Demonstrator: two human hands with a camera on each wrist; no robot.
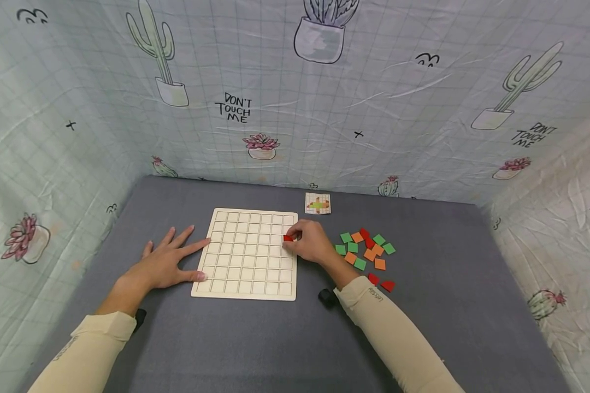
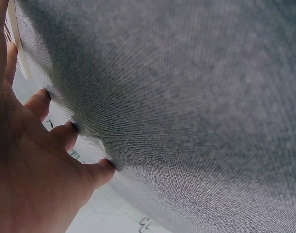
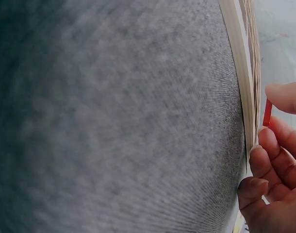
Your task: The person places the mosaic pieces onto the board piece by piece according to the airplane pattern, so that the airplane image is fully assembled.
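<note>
A pale wooden grid board point(image 1: 246, 254) lies flat on the grey table. My right hand point(image 1: 308, 240) pinches a small red square tile point(image 1: 288, 238) over the board's right column, near the top. The right wrist view shows the red tile point(image 3: 267, 113) edge-on between thumb and fingers, just above the board's edge point(image 3: 240, 77). My left hand point(image 1: 169, 264) lies flat on the table, fingers spread, with its fingertips touching the board's left edge. The left wrist view shows those fingers point(image 2: 65, 135) pressed on the grey cloth.
A loose pile of green, orange and red tiles point(image 1: 366, 251) lies right of the board. A small pattern card point(image 1: 318, 203) sits behind the board. Cactus-print cloth walls point(image 1: 295, 93) enclose the table on three sides.
</note>
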